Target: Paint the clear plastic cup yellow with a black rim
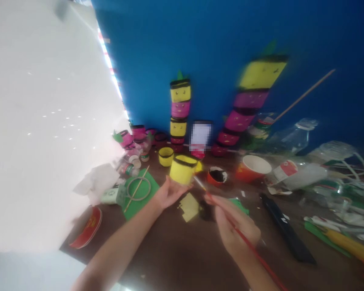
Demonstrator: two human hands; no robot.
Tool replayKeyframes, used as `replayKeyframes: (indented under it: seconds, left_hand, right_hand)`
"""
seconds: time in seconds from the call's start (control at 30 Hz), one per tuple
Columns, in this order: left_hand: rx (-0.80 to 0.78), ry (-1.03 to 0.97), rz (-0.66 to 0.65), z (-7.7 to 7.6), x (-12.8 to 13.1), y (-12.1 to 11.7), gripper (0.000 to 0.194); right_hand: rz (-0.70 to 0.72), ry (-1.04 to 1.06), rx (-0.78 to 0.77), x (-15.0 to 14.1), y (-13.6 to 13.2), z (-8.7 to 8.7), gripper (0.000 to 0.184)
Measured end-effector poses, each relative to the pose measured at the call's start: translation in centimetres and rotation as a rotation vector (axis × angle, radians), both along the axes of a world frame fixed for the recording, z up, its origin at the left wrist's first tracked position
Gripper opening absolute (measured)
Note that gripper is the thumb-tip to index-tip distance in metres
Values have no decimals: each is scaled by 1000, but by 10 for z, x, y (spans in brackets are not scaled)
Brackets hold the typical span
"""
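A yellow cup-shaped piece [182, 171] with a black rim is held up by my left hand [169, 193], whose fingers are closed under and around its base. In my right hand [238, 226] is a long red-handled paintbrush [245, 239], gripped like a pen. Its tip points toward the lower right side of the yellow cup; whether it touches cannot be made out. To the right stands a small orange-red cup [212, 177] with dark paint inside. Below the hands lies a scrap of pale yellow paper [189, 207]. Another yellow cup [166, 156] sits behind my left hand.
Stacked yellow and magenta cups with faces form a column [180, 109] and a leaning column [242, 109] by the blue wall. A green sheet [151, 186] carries a ring and stick. An orange paper cup [253, 167], black knife-like object [286, 228] and plastic bottles occupy the right.
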State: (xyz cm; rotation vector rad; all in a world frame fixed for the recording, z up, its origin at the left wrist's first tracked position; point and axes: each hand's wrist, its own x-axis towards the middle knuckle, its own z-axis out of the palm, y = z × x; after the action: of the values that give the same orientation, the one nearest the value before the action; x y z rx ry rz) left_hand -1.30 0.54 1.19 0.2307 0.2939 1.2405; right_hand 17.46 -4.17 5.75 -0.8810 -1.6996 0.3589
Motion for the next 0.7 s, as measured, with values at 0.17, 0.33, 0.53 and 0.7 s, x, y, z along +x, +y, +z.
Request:
replayKeyframes:
  seconds: [0.17,0.33,0.53,0.7]
  left_hand:
    - [-51,-31,29,1,0,0,68]
    - [-30,-14,4,4,1,-1,68]
    - [-16,23,35,5,0,-1,68]
    - [-22,3,28,5,0,-1,66]
  right_hand:
    - [28,17,46,5,0,-1,22]
    - [13,38,46,4,0,-2,27]
    - [60,-4,59,3,0,3,21]
    - [30,19,68,2,-2,5,22]
